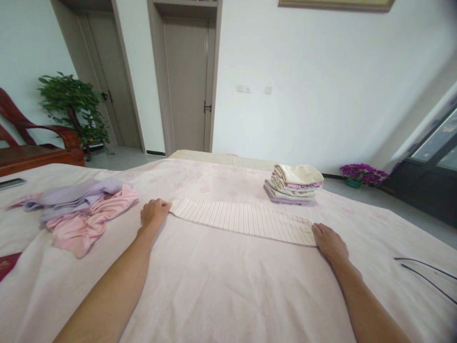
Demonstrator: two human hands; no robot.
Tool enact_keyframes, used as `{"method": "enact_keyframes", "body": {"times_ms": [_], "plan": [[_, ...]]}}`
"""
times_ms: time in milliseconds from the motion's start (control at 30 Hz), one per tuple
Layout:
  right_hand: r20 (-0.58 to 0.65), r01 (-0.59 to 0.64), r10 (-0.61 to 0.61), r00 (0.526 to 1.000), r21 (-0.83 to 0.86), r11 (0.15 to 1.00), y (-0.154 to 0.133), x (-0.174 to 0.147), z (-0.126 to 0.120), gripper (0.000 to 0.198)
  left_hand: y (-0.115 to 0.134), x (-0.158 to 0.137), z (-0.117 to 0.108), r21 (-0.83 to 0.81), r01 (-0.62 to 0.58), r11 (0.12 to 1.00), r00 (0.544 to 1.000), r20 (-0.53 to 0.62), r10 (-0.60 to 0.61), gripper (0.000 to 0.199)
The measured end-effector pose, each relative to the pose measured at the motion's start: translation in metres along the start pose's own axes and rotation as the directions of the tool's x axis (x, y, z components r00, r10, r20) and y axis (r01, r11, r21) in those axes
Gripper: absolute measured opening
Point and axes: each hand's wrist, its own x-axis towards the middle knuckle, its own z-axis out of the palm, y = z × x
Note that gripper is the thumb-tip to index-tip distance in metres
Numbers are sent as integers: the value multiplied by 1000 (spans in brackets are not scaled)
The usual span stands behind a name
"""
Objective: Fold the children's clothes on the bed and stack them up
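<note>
Evidently, the striped cloth (243,220) was held by its two ends: the left one was pinched between the fingertips of the left hand (154,213), and the right one was gripped by the bent fingers of the right hand (331,244). It was spread on the pale pink cover (228,286), directly between the hands — its long axis was aligned crosswise from grip to grip, with the right end set somewhat nearer the body. The folded stack (294,185) was placed just beyond the cloth, nearer the right hand — the loose clothes (85,202), nearer the left.
</note>
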Motion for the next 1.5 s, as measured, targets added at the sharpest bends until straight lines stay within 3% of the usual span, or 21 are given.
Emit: {"method": "enact_keyframes", "body": {"times_ms": [200, 467, 867, 1067, 1267, 1500], "plan": [[-26, -5, 6, 1000, 25, 1000, 0, -1, -1, 46, 3, -1, -1, -13, -31, 999, 999, -42, 30, 34], [13, -25, 25, 1000, 36, 999, 3, 3, 4, 54, 3, -1, 2, -47, -68, 997, 997, 22, 69, 33], [25, -59, 58, 998, 29, 998, 7, 7, 9, 56, 9, -5, -5, 0, -76, 997, 997, 30, 76, 28], [26, -66, 65, 998, 21, 998, 5, 5, 7, 58, 18, -10, -10, 33, -176, 984, 979, -102, 178, 28], [11, -66, 66, 998, 12, 998, 3, 3, 5, 55, 19, -9, -10, -55, -79, 995, 997, 17, 80, 33], [-7, -59, 60, 998, 25, 998, 3, 2, 4, 55, 17, -5, -6, -259, -124, 958, 991, 5, 130, 34]]}}
